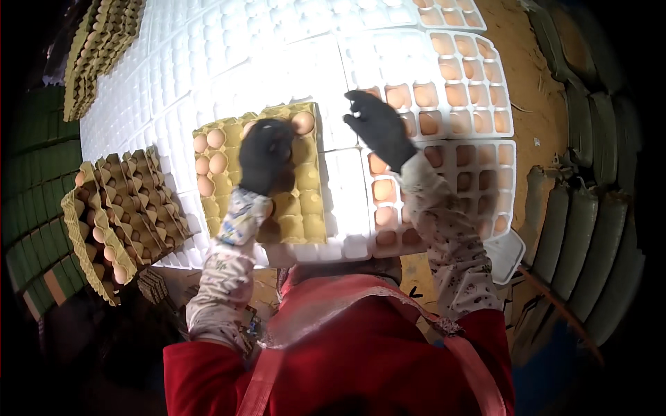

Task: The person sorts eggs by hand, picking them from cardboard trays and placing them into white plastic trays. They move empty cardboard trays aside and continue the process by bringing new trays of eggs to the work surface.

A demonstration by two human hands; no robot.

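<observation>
My left hand [265, 153], in a dark glove, is over a yellow molded-pulp egg tray [307, 203]. Its fingers point down at the tray, and whether they grip an egg is hidden. Brown eggs [216, 138] sit in the tray's left cups, and another egg [303, 123] lies near the top right corner. To the right, my gloved right hand [382, 125] hovers above a white compartmented tray [385, 52], its thumb and fingers apart with nothing visible between them. Eggs [425, 95] fill several compartments beside that hand. A nearer white tray [367, 208] also holds eggs [383, 190], partly behind my right forearm.
More white trays [171, 125] spread across the left and far side, washed out by bright light. Tilted pulp trays with eggs [130, 208] stand at the left edge; another pulp stack [99, 57] is at the upper left. Grey-green stacked bundles [577, 229] line the right.
</observation>
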